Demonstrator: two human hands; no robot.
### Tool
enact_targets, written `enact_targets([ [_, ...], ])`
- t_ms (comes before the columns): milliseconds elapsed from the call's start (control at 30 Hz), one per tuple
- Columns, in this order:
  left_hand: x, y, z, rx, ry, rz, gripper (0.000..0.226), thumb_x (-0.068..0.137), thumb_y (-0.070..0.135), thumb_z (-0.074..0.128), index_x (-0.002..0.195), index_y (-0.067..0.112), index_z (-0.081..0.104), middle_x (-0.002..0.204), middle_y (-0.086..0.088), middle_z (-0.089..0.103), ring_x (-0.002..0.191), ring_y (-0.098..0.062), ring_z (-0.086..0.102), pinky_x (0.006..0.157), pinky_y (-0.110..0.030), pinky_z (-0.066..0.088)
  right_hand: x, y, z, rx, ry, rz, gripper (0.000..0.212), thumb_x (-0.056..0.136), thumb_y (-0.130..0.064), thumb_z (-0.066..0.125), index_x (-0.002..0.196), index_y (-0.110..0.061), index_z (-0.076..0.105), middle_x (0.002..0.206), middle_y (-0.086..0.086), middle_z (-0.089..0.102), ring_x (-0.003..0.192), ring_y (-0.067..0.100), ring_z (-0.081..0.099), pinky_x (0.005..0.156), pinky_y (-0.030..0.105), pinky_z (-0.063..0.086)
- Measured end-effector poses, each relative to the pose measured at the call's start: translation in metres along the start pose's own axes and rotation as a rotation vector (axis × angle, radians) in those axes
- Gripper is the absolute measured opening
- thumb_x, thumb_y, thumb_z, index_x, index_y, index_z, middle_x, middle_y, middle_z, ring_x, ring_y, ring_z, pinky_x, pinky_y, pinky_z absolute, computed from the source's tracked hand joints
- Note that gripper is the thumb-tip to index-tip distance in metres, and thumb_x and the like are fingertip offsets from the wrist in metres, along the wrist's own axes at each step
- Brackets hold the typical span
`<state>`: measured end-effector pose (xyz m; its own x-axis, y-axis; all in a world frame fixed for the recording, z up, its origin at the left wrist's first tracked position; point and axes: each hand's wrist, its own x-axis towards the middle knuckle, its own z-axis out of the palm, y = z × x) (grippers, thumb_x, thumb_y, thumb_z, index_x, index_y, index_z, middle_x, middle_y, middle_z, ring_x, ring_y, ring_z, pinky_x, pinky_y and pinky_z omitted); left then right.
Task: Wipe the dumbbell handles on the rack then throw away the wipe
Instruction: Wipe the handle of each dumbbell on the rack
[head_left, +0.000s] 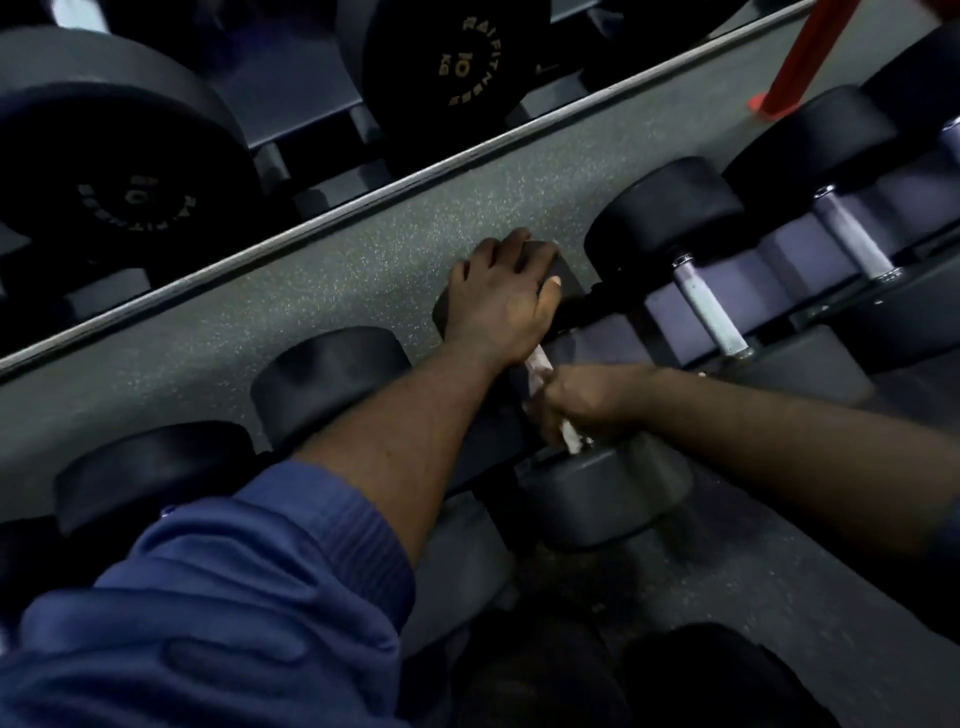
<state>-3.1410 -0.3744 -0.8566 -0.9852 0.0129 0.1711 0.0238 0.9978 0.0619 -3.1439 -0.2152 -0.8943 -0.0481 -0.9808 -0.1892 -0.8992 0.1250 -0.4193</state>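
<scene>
Black dumbbells lie in a row on the rack (737, 291). My left hand (501, 296) grips the far head (563, 278) of the middle dumbbell, fingers curled over its top. My right hand (582, 400) is wrapped round that dumbbell's handle with a white wipe (540, 364) under the fingers; ends of the wipe stick out above and below the fist. The handle itself is hidden by hand and wipe. The near head (602, 499) of this dumbbell lies just below my right hand. The dumbbell to the right shows a bare silvery handle (709, 312).
More dumbbells lie to the left (332, 379) and right (852, 239) in the row. A mirror (208, 156) behind the speckled floor strip reflects 10 kg dumbbell heads. A red post (800, 57) stands at the upper right.
</scene>
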Motion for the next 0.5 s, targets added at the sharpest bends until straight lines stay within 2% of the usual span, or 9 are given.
enact_targets([
  [67,-0.006,0.004,0.002,0.015,-0.014,-0.021,0.053,0.105,0.054,0.026,0.155,0.040,0.034,0.168,0.002,0.025,0.150,-0.033,0.026,0.114,-0.059,0.028,-0.005,-0.005,0.003,0.048,-0.184,0.201,0.039,0.069,0.007,0.059,0.093,-0.017,0.080,0.099,0.002,0.077,0.096,0.023,0.071,0.091,0.031,0.053],
  [100,-0.008,0.006,0.001,0.018,-0.040,-0.023,0.053,0.106,0.054,0.024,0.156,0.040,0.032,0.170,0.001,0.021,0.152,-0.035,0.022,0.115,-0.061,0.026,-0.010,-0.005,0.005,0.096,-0.160,0.280,0.043,0.067,0.005,0.059,0.093,-0.022,0.080,0.100,-0.003,0.077,0.094,0.017,0.071,0.088,0.030,0.055],
  [133,-0.007,0.008,-0.001,0.022,-0.068,-0.023,0.052,0.107,0.053,0.023,0.157,0.040,0.029,0.171,0.000,0.018,0.153,-0.036,0.019,0.115,-0.063,0.024,-0.015,-0.005,0.007,0.144,-0.081,0.340,0.043,0.066,0.003,0.060,0.091,-0.026,0.080,0.098,-0.007,0.077,0.091,0.011,0.071,0.085,0.027,0.055],
  [200,-0.004,0.007,-0.004,0.025,-0.107,-0.031,0.051,0.108,0.053,0.021,0.157,0.040,0.027,0.171,0.000,0.014,0.153,-0.037,0.016,0.116,-0.065,0.021,-0.024,-0.012,0.012,0.240,0.186,0.454,0.039,0.068,-0.001,0.066,0.089,-0.031,0.080,0.091,-0.015,0.077,0.085,-0.003,0.068,0.079,0.018,0.051],
  [267,-0.002,0.007,-0.007,0.015,-0.139,-0.028,0.051,0.108,0.054,0.020,0.157,0.041,0.025,0.171,0.000,0.011,0.153,-0.038,0.015,0.117,-0.066,0.020,-0.032,-0.019,0.021,0.406,0.469,0.599,0.041,0.070,0.005,0.065,0.085,-0.030,0.081,0.080,-0.018,0.075,0.079,-0.008,0.067,0.075,0.014,0.049],
  [333,-0.001,0.007,-0.008,0.010,-0.160,-0.032,0.051,0.108,0.054,0.020,0.156,0.042,0.024,0.171,0.000,0.010,0.153,-0.038,0.014,0.117,-0.066,0.019,-0.037,-0.018,0.024,0.682,0.584,0.708,0.046,0.072,0.014,0.054,0.080,-0.022,0.080,0.075,-0.006,0.077,0.072,0.005,0.071,0.069,0.024,0.054],
  [433,0.000,0.008,-0.010,0.024,-0.178,-0.037,0.051,0.107,0.055,0.020,0.157,0.042,0.024,0.171,0.001,0.010,0.153,-0.038,0.015,0.117,-0.066,0.019,-0.039,-0.012,0.022,1.006,0.548,0.746,0.039,0.073,0.023,0.047,0.082,-0.002,0.076,0.081,0.017,0.076,0.078,0.031,0.073,0.071,0.035,0.052],
  [500,0.001,0.009,-0.010,0.022,-0.176,-0.032,0.052,0.107,0.055,0.020,0.157,0.042,0.024,0.171,0.001,0.010,0.152,-0.038,0.016,0.117,-0.066,0.020,-0.041,-0.012,0.023,1.127,0.594,0.767,0.032,0.076,0.026,0.047,0.088,0.008,0.071,0.087,0.027,0.074,0.081,0.036,0.072,0.072,0.039,0.053],
])
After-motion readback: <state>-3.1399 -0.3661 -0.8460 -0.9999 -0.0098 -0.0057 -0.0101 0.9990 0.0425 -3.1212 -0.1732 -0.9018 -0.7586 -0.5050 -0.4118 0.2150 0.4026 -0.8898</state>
